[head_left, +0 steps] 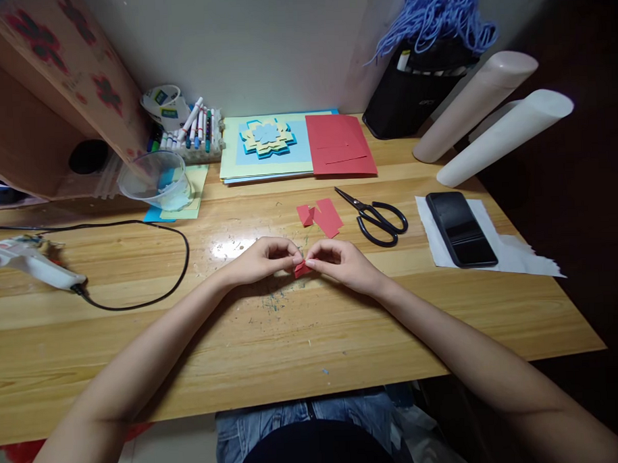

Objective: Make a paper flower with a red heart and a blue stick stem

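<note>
Between my two hands, low over the wooden table [273, 354], is a small folded piece of red paper [302, 269]. My left hand [269, 258] pinches its left side between thumb and forefinger. From the other side, my right hand [343, 263] pinches it the same way, the fingertips of both hands almost meeting. Just beyond the hands lie red paper scraps [329, 217], one of them creased. Black-handled scissors [377, 219] rest to the right of the scraps, blades pointing away to the left.
Behind are a layered paper flower [268, 137] on coloured sheets, a red sheet [340, 146], markers [196, 127] and a clear plastic bowl [155, 186]. A corded glue gun [41, 264] lies left. A phone [461, 228] on white paper and two tall bottles [508, 137] stand right.
</note>
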A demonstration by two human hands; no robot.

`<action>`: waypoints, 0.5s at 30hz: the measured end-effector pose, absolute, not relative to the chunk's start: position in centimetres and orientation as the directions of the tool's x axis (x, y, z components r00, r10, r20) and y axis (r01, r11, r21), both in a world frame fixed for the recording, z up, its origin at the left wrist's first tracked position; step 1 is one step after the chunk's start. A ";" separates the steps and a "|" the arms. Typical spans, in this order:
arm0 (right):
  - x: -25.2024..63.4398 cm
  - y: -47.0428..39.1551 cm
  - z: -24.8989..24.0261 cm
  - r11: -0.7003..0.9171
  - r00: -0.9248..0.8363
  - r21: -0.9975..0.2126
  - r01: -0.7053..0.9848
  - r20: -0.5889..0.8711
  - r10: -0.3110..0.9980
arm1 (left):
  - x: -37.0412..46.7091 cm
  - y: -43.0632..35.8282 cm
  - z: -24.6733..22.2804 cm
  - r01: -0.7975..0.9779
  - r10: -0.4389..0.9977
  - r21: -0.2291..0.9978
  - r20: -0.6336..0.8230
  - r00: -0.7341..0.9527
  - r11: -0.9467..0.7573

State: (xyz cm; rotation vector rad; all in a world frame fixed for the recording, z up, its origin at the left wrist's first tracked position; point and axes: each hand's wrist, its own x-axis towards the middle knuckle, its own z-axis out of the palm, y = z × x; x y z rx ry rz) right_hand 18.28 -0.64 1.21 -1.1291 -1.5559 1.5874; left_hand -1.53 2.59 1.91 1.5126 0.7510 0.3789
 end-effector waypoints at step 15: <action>18.2 -1.0 1.2 -0.029 -0.435 -0.977 0.212 -0.121 0.892 | -1.7 2.9 1.7 0.267 0.654 0.961 -0.252 0.713 0.079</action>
